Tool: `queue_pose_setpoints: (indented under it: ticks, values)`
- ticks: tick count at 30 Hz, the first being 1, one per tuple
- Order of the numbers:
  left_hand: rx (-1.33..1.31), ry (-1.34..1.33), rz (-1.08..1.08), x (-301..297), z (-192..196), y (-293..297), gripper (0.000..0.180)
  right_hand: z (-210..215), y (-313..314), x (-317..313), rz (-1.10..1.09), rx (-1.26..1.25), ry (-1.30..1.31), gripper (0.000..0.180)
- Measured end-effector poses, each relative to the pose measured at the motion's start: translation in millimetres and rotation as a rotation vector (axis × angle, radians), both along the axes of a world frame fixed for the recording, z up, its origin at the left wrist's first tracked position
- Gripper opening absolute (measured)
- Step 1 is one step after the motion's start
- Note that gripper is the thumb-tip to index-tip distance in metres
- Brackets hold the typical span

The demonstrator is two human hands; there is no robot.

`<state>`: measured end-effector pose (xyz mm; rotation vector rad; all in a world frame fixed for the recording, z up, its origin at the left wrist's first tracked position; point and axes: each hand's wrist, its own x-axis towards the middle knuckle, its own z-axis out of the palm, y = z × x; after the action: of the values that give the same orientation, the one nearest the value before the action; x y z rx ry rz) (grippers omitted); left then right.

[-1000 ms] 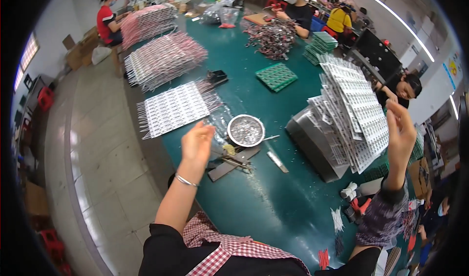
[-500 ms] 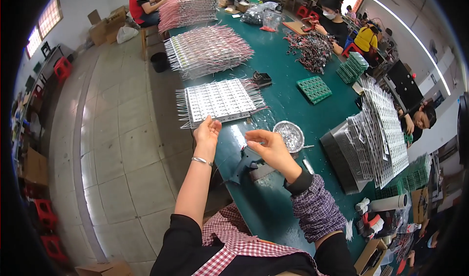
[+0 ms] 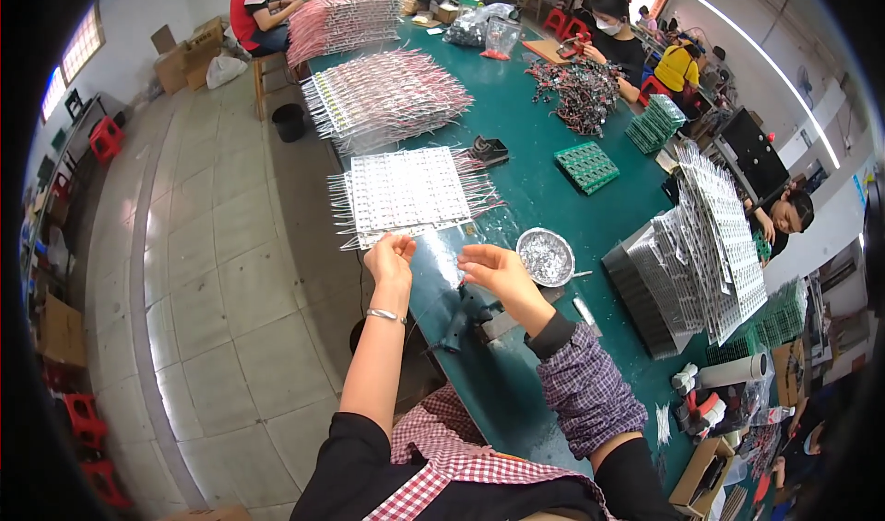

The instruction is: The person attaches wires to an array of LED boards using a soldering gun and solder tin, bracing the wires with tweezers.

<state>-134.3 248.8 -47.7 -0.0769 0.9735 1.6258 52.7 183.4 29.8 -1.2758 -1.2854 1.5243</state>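
Note:
My left hand (image 3: 389, 259), a bangle at its wrist, hovers by the near edge of a stack of white panels (image 3: 406, 189) fringed with thin wires. Its fingers are curled together; whatever they pinch is too small to make out. To its right, over the green table, my right hand (image 3: 498, 272) has thumb and fingertips drawn together, and what is between them cannot be made out. Below the right hand stands a dark tool or holder (image 3: 458, 323) beside a grey block (image 3: 498, 325). Just beyond the right hand sits a round metal bowl (image 3: 546, 255) with silvery contents.
Tall stacks of wired panels (image 3: 387, 97) stand farther along the green table (image 3: 516, 189). At the right is a leaning stack of white panels (image 3: 724, 244). Green boards (image 3: 586, 168) and a tangled wire heap (image 3: 576, 92) lie beyond. Co-workers, including a masked person (image 3: 619, 46), sit around.
My left hand's fingers have curled in closer together. The right hand's fingertips have drawn together and dipped slightly. The whole view has shifted a little.

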Motion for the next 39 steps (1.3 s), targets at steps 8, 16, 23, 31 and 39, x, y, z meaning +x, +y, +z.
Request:
queue_pose_setpoints:
  ticks: [8, 16, 23, 31, 39]
  values:
    - [-0.020, -0.086, 0.217, 1.3, 1.4, 31.1, 0.007, -8.5, 6.9, -34.2, 0.047, -0.119, 0.098, 0.039]
    - [-0.040, 0.087, 0.084, -6.2, 22.9, 55.9, 0.023, -0.5, 5.6, -31.4, 0.047, -0.143, 0.135, 0.037]
    - [0.302, 0.466, 0.023, 51.7, 70.1, 2.0, 0.029, -7.6, 9.7, -20.8, -0.138, -0.158, 0.468, 0.043]
    - [0.691, 0.640, -0.052, 99.2, 103.3, -106.0, 0.016, 72.9, -25.0, -19.4, -0.388, 0.051, 0.619, 0.023]
    - [0.500, 0.697, -0.536, 31.9, 83.0, -75.4, 0.021, 143.7, -86.2, 194.9, -0.414, 0.675, 0.379, 0.022]
